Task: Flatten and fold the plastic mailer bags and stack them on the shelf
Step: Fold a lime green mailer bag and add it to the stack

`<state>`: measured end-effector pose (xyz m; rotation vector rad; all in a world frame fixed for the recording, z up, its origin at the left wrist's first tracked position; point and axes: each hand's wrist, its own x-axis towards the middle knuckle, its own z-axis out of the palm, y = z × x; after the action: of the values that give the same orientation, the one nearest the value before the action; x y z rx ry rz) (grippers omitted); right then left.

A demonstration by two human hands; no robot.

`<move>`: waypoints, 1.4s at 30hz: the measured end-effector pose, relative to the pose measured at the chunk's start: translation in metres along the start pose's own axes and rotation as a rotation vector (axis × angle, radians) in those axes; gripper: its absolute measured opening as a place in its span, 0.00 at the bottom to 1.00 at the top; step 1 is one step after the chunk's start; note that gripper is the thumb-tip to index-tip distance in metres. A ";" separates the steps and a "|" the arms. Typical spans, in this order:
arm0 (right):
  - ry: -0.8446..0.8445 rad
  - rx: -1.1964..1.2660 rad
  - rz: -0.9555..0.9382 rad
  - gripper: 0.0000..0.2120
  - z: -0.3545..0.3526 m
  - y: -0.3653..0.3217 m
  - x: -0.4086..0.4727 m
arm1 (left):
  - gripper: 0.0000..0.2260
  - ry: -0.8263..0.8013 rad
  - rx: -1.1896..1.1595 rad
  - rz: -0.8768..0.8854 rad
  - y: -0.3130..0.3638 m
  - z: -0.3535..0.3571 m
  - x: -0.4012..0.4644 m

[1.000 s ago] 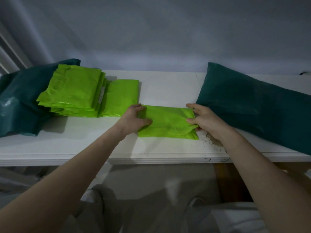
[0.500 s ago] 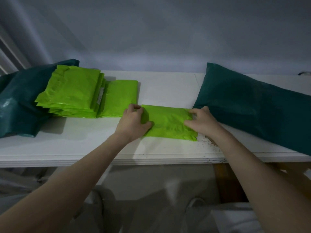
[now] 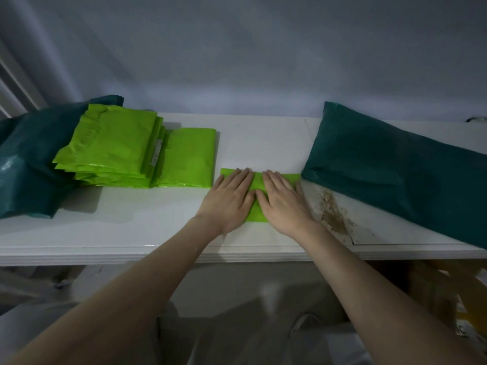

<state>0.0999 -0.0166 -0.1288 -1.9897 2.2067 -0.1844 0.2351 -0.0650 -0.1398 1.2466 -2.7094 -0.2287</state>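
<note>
Where hands meet: both flat, fingers straight, on folded green bag (image 3: 257, 210)
Left hand (image 3: 227, 200): pressing bag
Right hand (image 3: 284, 200): pressing bag
Beyond left hand: green stack (image 3: 110, 151) on shelf (image 3: 147, 222)

Single view: head-worn wide-angle camera, looking forward and down from above the near edge of a white shelf (image 3: 147, 233), facing a pale wall (image 3: 250, 48) behind it. Near range: both bare forearms enter from the bottom corners and meet mid-frame, the left hand (image 3: 228, 200) and right hand (image 3: 283, 201) just below centre. Wide lens bends the shelf edge; floor shows beneath. No second view shares the scene
</note>
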 end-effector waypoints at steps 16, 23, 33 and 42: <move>0.017 0.001 -0.006 0.22 -0.005 0.000 0.003 | 0.22 -0.015 -0.065 -0.117 0.003 -0.004 0.005; 0.031 -0.027 0.139 0.26 -0.004 0.000 -0.006 | 0.27 -0.011 0.002 -0.104 -0.001 0.004 -0.002; -0.070 0.036 0.153 0.31 -0.002 0.008 -0.005 | 0.29 -0.055 -0.077 -0.126 0.000 0.005 0.000; 0.235 -0.136 0.067 0.29 -0.013 0.008 -0.005 | 0.31 0.027 -0.174 0.003 -0.012 -0.012 -0.012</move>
<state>0.0901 -0.0111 -0.1174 -2.0537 2.4884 -0.2801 0.2536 -0.0648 -0.1316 1.1870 -2.6036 -0.4341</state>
